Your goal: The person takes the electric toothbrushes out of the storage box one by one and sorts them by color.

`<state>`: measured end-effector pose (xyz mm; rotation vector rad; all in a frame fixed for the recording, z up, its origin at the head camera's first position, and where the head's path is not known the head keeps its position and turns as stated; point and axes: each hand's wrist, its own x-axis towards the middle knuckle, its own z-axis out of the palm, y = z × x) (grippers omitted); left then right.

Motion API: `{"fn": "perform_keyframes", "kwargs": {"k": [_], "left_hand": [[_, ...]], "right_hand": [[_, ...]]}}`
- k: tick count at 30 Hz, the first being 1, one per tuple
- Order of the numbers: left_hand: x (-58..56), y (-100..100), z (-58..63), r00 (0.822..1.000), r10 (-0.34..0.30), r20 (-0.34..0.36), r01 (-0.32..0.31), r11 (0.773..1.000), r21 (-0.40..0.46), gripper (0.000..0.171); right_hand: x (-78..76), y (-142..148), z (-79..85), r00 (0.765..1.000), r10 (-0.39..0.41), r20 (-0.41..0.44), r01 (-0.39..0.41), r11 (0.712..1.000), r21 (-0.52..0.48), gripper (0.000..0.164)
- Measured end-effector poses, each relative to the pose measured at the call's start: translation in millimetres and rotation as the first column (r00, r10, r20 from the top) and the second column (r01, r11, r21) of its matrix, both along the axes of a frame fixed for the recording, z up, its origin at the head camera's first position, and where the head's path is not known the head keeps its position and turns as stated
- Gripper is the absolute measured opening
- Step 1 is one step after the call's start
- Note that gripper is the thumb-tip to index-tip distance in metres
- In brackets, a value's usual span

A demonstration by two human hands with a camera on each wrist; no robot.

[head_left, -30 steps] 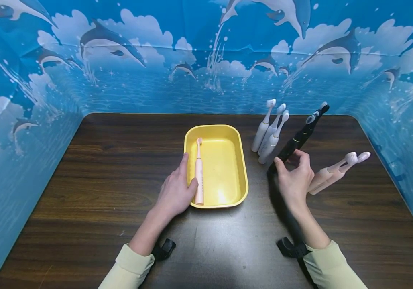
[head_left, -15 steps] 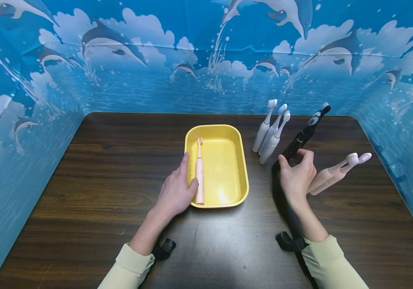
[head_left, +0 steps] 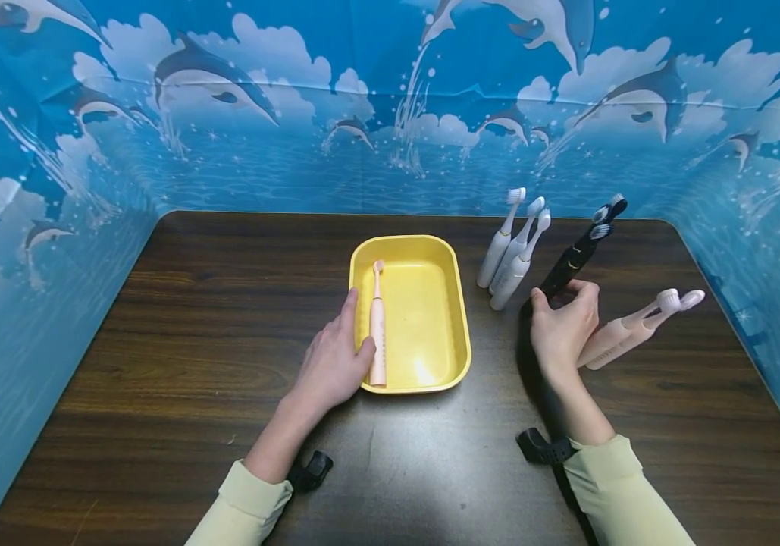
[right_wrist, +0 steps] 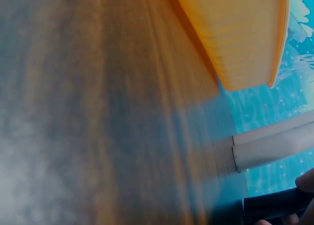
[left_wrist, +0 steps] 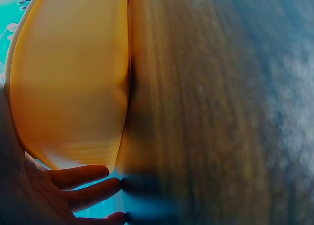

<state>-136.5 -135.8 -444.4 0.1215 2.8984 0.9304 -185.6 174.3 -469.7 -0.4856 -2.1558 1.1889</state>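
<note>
My left hand [head_left: 335,360] rests on the left rim of a yellow tray [head_left: 461,334], its fingers fairly straight along the wall. In the left wrist view, several fingertips [left_wrist: 100,172] reach past the tray's end. A pink electric toothbrush [head_left: 377,334] lies inside, bristle end away from me. On the right, my right hand [head_left: 563,334] holds the lower part of a black electric toothbrush [head_left: 569,265], thumb on its left side. More than one black brush head shows above it, so the handles overlap. In the right wrist view, the black handle [right_wrist: 274,204] is between thumb and fingers.
Several white electric toothbrushes [head_left: 512,269] stand upright left of the black ones. Two pink electric toothbrushes [head_left: 624,337] stand right of my right hand. A dolphin-print cloth [head_left: 362,174] walls the back and sides of the dark wooden table [head_left: 226,303].
My right hand has shifted slightly right and away from me, around the black toothbrush. The black brush heads have spread apart, so another shows. My left hand and the tray have barely moved.
</note>
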Motion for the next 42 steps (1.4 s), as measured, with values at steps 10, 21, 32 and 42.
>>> {"fn": "perform_keyframes", "kwargs": {"k": [10, 21, 32, 42], "left_hand": [[-0.5, 0.6, 1.1, 1.0, 0.001, -0.005, -0.001, 1.0, -0.01, 0.08], [0.1, 0.6, 1.0, 1.0, 0.0, -0.007, 0.0, 1.0, -0.004, 0.08], [-0.1, 0.6, -0.3, 1.0, 0.0, -0.015, -0.001, 1.0, -0.013, 0.079], [0.2, 0.3, -0.5, 1.0, 0.002, -0.009, -0.002, 1.0, -0.009, 0.08]], "right_hand": [[-3.7, 0.5, 0.3, 0.999, -0.037, -0.007, 0.037, 0.999, -0.001, 0.037], [-4.9, -1.6, 0.1, 1.0, -0.019, -0.015, 0.017, 0.997, -0.081, 0.047], [-1.1, -5.9, 2.7, 0.999, -0.035, -0.035, 0.032, 0.995, -0.095, 0.055], [16.7, -20.3, 18.0, 0.987, -0.025, -0.16, -0.004, 0.984, -0.179, 0.061]]}}
